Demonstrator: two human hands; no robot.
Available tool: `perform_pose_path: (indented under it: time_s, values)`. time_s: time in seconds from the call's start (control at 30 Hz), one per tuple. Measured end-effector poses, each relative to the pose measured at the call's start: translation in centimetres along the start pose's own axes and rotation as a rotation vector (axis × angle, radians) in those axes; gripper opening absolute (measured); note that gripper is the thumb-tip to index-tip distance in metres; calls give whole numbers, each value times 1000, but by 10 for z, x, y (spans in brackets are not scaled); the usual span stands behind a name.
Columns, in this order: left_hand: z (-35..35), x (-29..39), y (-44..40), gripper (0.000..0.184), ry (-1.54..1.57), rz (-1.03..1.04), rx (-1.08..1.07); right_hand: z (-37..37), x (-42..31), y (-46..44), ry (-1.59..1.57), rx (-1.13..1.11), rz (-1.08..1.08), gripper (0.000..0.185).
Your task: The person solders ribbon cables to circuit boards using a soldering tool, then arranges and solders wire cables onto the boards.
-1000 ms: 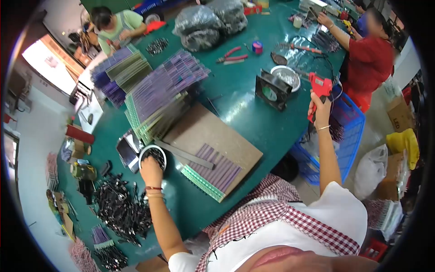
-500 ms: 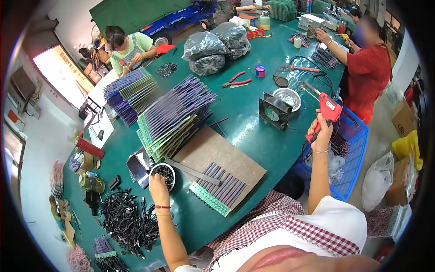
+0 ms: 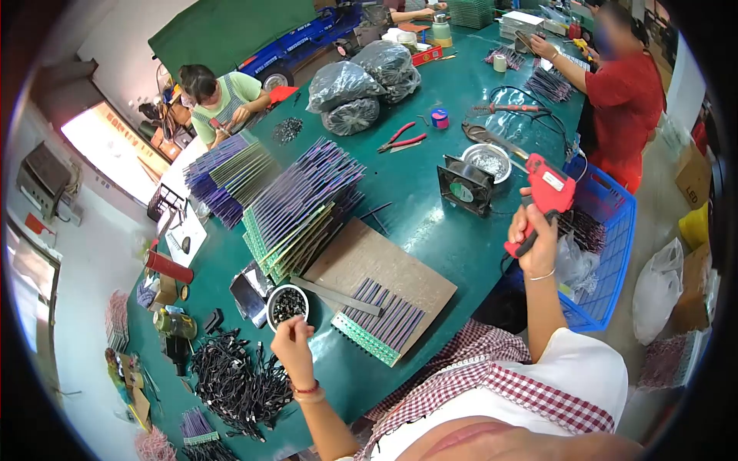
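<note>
My right hand (image 3: 536,240) is wrapped round the handle of a red soldering gun (image 3: 550,184), held up at the table's right side with its tip toward a metal bowl (image 3: 503,174). My left hand (image 3: 294,347) is just in front of a white bowl (image 3: 269,309) of small black parts (image 3: 289,304). Its fingers are pinched together; whatever they hold is too small to make out. To the right, a brown board (image 3: 427,269) carries a green circuit strip (image 3: 365,338) with a row of dark purple wires (image 3: 393,311). A flat metal bar (image 3: 338,297) lies across the wires.
Stacked wired strips (image 3: 304,200) stand behind the board. Black cables (image 3: 234,376) are heaped at left. A small fan (image 3: 465,187), red pliers (image 3: 401,137) and black bags (image 3: 346,88) sit farther back. A blue basket (image 3: 615,269) is at right. Two co-workers sit across the table.
My left hand has come out of the white bowl toward me. The soldering gun has tilted, its tip lowering toward the metal bowl. The whole view has shifted slightly.
</note>
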State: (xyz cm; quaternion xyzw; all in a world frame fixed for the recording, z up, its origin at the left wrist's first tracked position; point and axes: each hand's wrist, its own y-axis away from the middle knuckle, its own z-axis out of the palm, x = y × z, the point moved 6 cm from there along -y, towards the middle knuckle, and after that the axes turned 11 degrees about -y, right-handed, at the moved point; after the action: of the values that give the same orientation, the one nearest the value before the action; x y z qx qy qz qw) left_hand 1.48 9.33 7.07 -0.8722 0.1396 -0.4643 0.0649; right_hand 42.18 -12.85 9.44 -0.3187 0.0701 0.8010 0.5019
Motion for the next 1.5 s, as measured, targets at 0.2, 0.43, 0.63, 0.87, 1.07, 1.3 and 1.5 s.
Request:
perform_pose_path:
  time_s: [0.2, 0.43, 0.63, 0.87, 1.07, 1.3, 1.5]
  values:
    - [47, 26, 70, 8, 255, -132, -188, 35, 52, 67, -257, -49, 467, 43]
    - [75, 96, 115, 7, 556, -157, -286, 63, 91, 132, -37, -351, 787, 36]
    - [83, 111, 126, 4, 579, -70, -357, 75, 73, 141, 191, -527, 740, 16]
    - [93, 97, 126, 10, 559, -134, -505, 58, 87, 137, 388, -563, 682, 14]
    - [88, 75, 118, 12, 413, -133, -558, 60, 104, 146, 667, -658, 548, 19]
    - [68, 66, 111, 11, 197, -61, -653, 71, 125, 161, 566, -590, 776, 29]
    - [69, 55, 114, 9, 207, -144, -712, 70, 124, 164, 519, -660, 728, 31]
